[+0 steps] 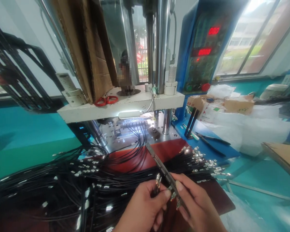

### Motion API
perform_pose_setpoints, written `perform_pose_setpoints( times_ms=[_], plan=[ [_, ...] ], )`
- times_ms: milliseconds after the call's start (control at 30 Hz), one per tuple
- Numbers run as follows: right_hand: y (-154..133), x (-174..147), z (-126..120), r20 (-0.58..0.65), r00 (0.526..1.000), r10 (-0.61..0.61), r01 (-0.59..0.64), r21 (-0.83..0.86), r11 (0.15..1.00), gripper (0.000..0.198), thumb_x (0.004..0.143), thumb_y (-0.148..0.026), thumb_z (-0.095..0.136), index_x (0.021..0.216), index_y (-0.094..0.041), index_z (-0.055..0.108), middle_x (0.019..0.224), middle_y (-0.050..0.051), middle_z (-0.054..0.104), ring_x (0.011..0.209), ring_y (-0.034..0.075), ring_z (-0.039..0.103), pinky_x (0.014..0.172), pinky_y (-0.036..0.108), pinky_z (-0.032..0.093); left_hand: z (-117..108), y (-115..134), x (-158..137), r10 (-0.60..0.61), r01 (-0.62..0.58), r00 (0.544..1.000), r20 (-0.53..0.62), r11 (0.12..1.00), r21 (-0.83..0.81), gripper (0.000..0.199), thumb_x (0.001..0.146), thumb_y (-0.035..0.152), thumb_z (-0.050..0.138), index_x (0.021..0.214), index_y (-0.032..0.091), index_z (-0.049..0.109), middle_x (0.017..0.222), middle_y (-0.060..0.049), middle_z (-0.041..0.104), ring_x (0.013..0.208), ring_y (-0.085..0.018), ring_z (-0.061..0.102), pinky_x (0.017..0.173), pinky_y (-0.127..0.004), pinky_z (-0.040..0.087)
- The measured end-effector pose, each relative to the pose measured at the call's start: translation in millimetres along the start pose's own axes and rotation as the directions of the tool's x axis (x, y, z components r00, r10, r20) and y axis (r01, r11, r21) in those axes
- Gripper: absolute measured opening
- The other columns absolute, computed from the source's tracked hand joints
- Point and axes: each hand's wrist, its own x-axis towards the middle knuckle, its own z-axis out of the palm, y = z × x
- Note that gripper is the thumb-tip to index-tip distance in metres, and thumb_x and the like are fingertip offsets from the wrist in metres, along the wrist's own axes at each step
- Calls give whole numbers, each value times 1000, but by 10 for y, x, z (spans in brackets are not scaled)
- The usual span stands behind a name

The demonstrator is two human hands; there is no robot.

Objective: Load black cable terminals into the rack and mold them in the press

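Currently, slim dark bar (162, 166): held aslant over the red-brown board (177, 149), near end between the two hands, small metal connectors (173, 196) showing at that end.
Right hand (195, 201): closed around the bar's near end, thumb along its upper face, fingers on the other side.
Left hand (145, 204): thumb and fingers pinched together, metal-tipped cable ends (157, 181) poking out of the grip; thumb tip right by the bar.
Black cables (50, 183): heaped to the left, more fanned out on the right, tips silvery.
White press plate (135, 104): beyond the bar, with red-handled scissors (106, 101) on top beside a cardboard sheet (98, 64), and a lit lamp (129, 114) at its front edge.
Under the plate: several cables running into a brightly lit metal block (132, 129).
Blue control box (200, 48): right of the press, red digits glowing.
Blue surface on the right: black-handled tool (212, 145), near white plastic bags (253, 129).
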Motion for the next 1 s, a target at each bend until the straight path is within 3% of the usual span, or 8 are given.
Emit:
perform_pose_setpoints(
  times_ms=[100, 200, 367, 500, 633, 767, 900, 1000],
  plan=[
    [-107, -35, -26, -81, 984, 161, -153, 93, 984, 49, 75, -59, 63, 112, -27, 64, 94, 4, 64, 75, 16, 61, 57, 19, 52, -99, 138, -95, 98, -98, 995, -6, 995, -21, 31, 78, 44, 66, 78, 15, 57, 59, 1, 56, 51, -9, 51, 54, -21, 40],
    [-185, -76, -43, -181, 942, 283, -263, 129, 956, 53, 68, -61, 69, 112, -31, 64, 97, 2, 65, 75, 14, 61, 58, 17, 51, -191, 251, -172, 100, -101, 995, -12, 986, -135, 29, 77, 35, 69, 94, 13, 60, 62, 0, 57, 58, -10, 52, 60, -22, 39],
    [-211, -83, -9, -184, 950, 253, -227, 153, 962, 51, 64, -60, 73, 103, -28, 69, 88, 2, 66, 67, 13, 61, 52, 15, 50, -233, 186, -151, 28, -18, 999, 31, 957, -290, 35, 77, 31, 70, 103, 14, 55, 56, 3, 53, 48, -9, 47, 50, -22, 35],
    [-188, -62, -13, -148, 970, 192, -183, 73, 980, 56, 66, -61, 71, 108, -25, 68, 65, 0, 62, 47, 11, 54, 38, 16, 44, -165, 91, -109, 58, -51, 998, 22, 967, -250, 23, 80, 32, 65, 93, 18, 52, 43, 8, 44, 34, -4, 31, 36, -18, 21],
    [-174, -52, -33, -125, 978, 166, -166, 10, 986, 58, 69, -63, 67, 111, -23, 66, 51, -3, 54, 34, 8, 42, 29, 16, 35, -98, 82, -94, 37, -42, 999, -26, 979, -200, 23, 80, 37, 65, 85, 20, 50, 53, 8, 49, 29, -1, 26, 30, -16, 12],
    [-189, -53, -8, -113, 978, 177, -174, 40, 984, 53, 69, -63, 67, 106, -25, 69, 55, -2, 57, 39, 9, 47, 34, 15, 40, -51, 104, -72, 15, -15, 1000, 1, 984, -179, 25, 78, 36, 66, 81, 21, 46, 53, 10, 47, 25, 0, 24, 26, -15, 13],
    [-195, -56, 28, -175, 970, 168, -158, 69, 985, 50, 65, -62, 70, 100, -26, 70, 77, 3, 67, 57, 12, 59, 43, 15, 47, -18, 121, -52, -18, 16, 1000, -11, 992, -122, 21, 80, 35, 62, 79, 20, 47, 54, 8, 48, 25, -1, 27, 24, -16, 13],
    [-184, -57, 25, -183, 972, 145, -136, 59, 989, 50, 66, -62, 70, 100, -25, 70, 79, 4, 67, 54, 12, 58, 41, 16, 46, -11, 121, -38, -27, 25, 999, -24, 998, -64, 21, 81, 37, 61, 80, 18, 51, 53, 8, 45, 26, -1, 27, 24, -15, 14]
  ],
)
